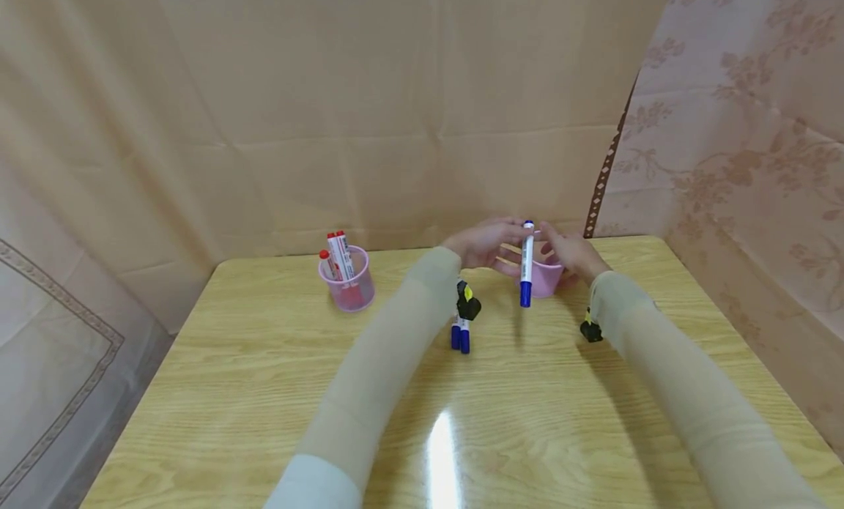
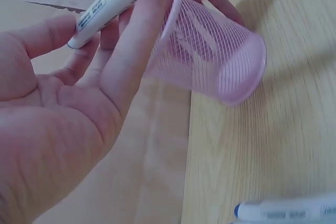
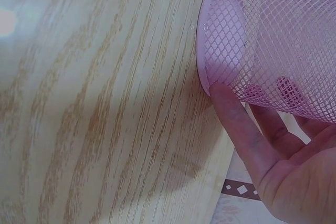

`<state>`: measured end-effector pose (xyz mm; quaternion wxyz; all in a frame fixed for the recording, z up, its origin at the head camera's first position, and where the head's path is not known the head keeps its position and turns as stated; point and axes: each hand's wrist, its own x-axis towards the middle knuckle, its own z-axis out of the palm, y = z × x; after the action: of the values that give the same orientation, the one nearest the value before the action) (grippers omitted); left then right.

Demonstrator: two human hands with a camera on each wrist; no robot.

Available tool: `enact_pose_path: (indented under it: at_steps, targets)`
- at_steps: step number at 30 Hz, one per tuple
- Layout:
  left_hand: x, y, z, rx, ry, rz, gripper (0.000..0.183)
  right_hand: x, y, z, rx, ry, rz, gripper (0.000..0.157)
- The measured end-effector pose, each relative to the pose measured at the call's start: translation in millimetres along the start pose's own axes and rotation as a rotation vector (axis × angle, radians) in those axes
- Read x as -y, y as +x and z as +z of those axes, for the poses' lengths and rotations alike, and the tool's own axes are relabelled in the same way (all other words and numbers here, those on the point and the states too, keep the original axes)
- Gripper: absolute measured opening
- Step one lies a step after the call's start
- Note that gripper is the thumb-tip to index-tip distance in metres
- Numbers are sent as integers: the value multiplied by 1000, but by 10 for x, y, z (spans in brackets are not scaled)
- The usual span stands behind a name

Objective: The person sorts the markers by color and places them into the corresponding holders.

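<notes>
My left hand (image 1: 484,244) pinches a white whiteboard marker with a blue cap (image 1: 527,264) between thumb and fingers. The marker is upright in the head view, blue cap down, in front of a pink mesh pen cup (image 1: 546,280). Around the side of that cup my right hand (image 1: 575,254) curls its fingers; in the right wrist view one fingertip touches near the cup's base (image 3: 212,51). The left wrist view has the marker (image 2: 115,3) by the rim of the cup (image 2: 241,77). No marker shows inside this cup.
Two more blue-capped markers (image 1: 464,340) lie side by side on the wooden table (image 1: 264,392), partly under my left wrist. To the left, another pink mesh cup (image 1: 352,295) holds several red-capped markers (image 1: 341,256). Curtains hang behind and along both sides.
</notes>
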<state>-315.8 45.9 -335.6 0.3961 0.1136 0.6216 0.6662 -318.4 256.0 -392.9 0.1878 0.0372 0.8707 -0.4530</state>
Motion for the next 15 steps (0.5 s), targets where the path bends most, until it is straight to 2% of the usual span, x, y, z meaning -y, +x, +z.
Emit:
enact_pose_path:
  at_steps: [5,12,15]
  targets:
    - [-12,15,68,-14,-83,75,40,10,8,4,-3,3,12,115]
    - [13,49,181,-109,-268,145,13,5,9,14,-50,-60,-3,114]
    - [22,50,209,-143,-307,165,18,-4,2,6,-90,-91,-14,108]
